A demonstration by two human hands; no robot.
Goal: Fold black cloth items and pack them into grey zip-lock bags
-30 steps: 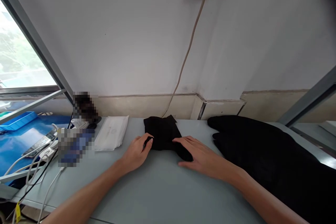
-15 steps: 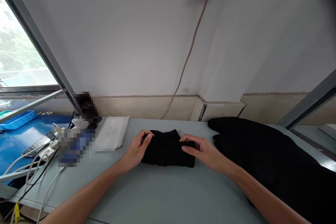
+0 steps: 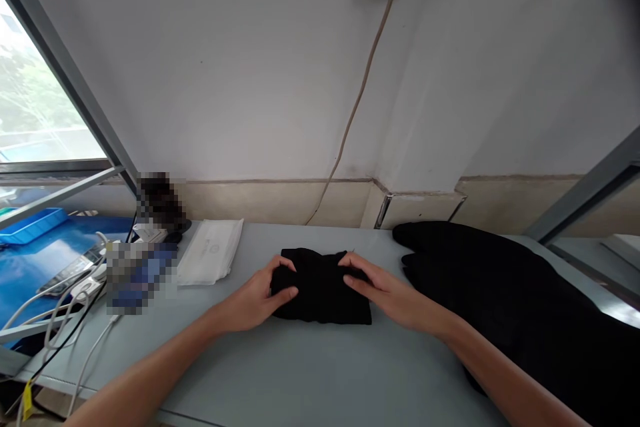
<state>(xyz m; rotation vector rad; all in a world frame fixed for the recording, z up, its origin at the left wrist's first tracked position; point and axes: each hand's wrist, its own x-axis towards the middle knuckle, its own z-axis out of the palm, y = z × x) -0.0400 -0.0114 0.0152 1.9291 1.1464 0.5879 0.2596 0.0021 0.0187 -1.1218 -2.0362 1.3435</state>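
Note:
A small black cloth (image 3: 320,293), folded into a rough rectangle, lies on the grey tabletop in front of me. My left hand (image 3: 265,293) grips its left side, thumb in front and fingers curled behind a fold. On the right side my right hand (image 3: 373,287) holds the cloth between thumb and fingers in much the same way. Fabric between the fingertips is hard to make out, black on black. To the right of my right hand spreads a larger black cloth or garment (image 3: 490,293), partly behind my forearm.
White flat packets (image 3: 210,253) lie left of my hands. Further left are a blurred-out item (image 3: 143,277), white cables (image 3: 65,327) and a blue tray (image 3: 35,227). Metal frame bars rise at both sides. A wall with a hanging cord (image 3: 363,83) closes off the back.
The upper fold of the small cloth now lies flatter, with more of its back edge showing. My left thumb has come down and forward, farther from the index finger.

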